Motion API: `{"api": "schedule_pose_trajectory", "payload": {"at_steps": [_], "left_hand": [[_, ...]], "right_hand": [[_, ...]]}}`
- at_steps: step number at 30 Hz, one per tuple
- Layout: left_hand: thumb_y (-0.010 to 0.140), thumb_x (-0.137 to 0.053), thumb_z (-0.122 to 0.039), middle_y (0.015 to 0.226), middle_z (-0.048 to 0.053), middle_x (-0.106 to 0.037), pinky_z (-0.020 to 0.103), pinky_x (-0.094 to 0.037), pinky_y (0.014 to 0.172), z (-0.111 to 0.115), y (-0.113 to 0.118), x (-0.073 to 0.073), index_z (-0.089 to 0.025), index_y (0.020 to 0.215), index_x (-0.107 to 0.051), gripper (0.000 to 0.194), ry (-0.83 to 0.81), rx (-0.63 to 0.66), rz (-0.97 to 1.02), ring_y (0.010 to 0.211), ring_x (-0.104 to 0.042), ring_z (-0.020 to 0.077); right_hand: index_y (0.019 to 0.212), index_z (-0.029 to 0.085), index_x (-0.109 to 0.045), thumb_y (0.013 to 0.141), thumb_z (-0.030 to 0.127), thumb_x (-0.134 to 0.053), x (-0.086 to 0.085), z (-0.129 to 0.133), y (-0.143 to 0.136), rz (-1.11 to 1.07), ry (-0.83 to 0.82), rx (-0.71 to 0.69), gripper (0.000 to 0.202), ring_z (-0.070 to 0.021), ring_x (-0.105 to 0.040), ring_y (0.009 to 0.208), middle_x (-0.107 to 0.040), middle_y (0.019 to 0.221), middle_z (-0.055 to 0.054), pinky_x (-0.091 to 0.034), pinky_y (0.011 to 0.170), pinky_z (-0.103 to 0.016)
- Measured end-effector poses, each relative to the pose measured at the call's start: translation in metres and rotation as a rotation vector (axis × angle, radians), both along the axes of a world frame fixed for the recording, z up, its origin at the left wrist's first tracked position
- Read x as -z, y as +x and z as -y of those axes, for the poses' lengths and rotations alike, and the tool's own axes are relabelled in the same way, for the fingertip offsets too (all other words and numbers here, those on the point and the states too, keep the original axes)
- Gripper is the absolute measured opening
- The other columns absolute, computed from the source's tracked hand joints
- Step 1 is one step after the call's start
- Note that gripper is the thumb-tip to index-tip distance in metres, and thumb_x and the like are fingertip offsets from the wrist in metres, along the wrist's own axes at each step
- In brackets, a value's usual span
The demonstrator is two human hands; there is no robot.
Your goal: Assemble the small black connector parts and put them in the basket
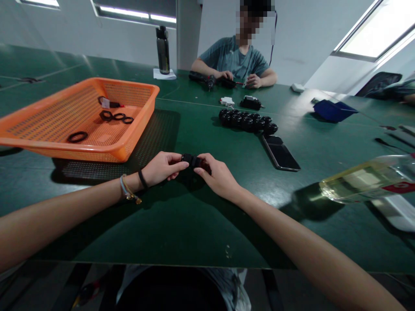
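Between both hands, just above the green table (155, 242), is a small black part (191, 160). My left hand (164, 167) pinches its left end between thumb and fingers. The right end is gripped by my right hand (215, 173), thumb in front and fingers behind. Fine detail of the part is too dark to make out. To the left stands an orange perforated basket (125, 149) with several black rings (78, 137) and another dark piece in it. Beyond my right hand lies a cluster of round black parts (246, 122).
A phone (281, 153) lies right of centre, near a bottle of yellow liquid (366, 179) on its side. Farther back are a blue container (335, 111), a black power tool (202, 78), a dark bottle (162, 51) and a person (235, 58) seated opposite.
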State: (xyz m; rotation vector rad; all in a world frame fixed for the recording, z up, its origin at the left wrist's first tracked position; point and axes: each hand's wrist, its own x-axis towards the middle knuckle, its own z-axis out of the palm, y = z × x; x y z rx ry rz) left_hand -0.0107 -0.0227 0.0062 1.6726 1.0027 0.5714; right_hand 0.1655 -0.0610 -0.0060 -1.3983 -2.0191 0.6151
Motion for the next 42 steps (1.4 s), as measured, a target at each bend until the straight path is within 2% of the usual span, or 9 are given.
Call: {"api": "schedule_pose_trajectory", "payload": {"at_steps": [21, 28, 34, 42], "left_hand": [[0.073, -0.051, -0.022, 0.039, -0.008, -0.042, 0.011, -0.028, 0.033, 0.0007, 0.0004, 0.0001, -0.012, 0.061, -0.049, 0.015, 0.002, 0.004, 0.016, 0.032, -0.036, 0.0023], [0.072, -0.051, -0.022, 0.038, -0.008, -0.041, 0.012, -0.027, 0.032, 0.0007, 0.0004, -0.0004, -0.011, 0.065, -0.052, 0.012, 0.011, 0.006, 0.002, 0.032, -0.036, 0.0026], [0.072, -0.051, -0.023, 0.038, -0.008, -0.041, 0.012, -0.027, 0.032, -0.0001, -0.0009, 0.0012, -0.012, 0.061, -0.049, 0.016, 0.017, 0.012, 0.013, 0.031, -0.035, 0.0024], [0.073, -0.051, -0.020, 0.038, -0.008, -0.041, 0.012, -0.027, 0.032, 0.0006, 0.0007, -0.0014, -0.012, 0.062, -0.051, 0.014, -0.006, -0.006, -0.020, 0.031, -0.035, 0.0028]], "right_hand": [[0.094, 0.015, -0.050, 0.082, 0.024, -0.046, -0.0017, -0.0007, -0.0006, 0.055, -0.007, 0.019, 0.015, -0.0121, -0.051, 0.066, -0.059, 0.077, -0.003, -0.038, 0.061, -0.025], [0.096, 0.017, -0.047, 0.081, 0.025, -0.048, 0.0001, -0.0002, -0.0010, -0.005, 0.017, 0.009, 0.017, -0.0129, -0.053, 0.068, -0.058, 0.079, -0.003, -0.040, 0.062, -0.026], [0.100, 0.018, -0.042, 0.073, 0.018, -0.057, 0.0019, 0.0016, -0.0001, -0.071, 0.063, 0.009, 0.030, -0.0137, -0.054, 0.071, -0.056, 0.079, -0.001, -0.042, 0.066, -0.028], [0.094, 0.019, -0.044, 0.073, 0.014, -0.055, 0.0017, 0.0007, -0.0009, -0.074, 0.065, -0.005, 0.024, -0.0127, -0.054, 0.070, -0.056, 0.076, 0.000, -0.042, 0.064, -0.027]]}}
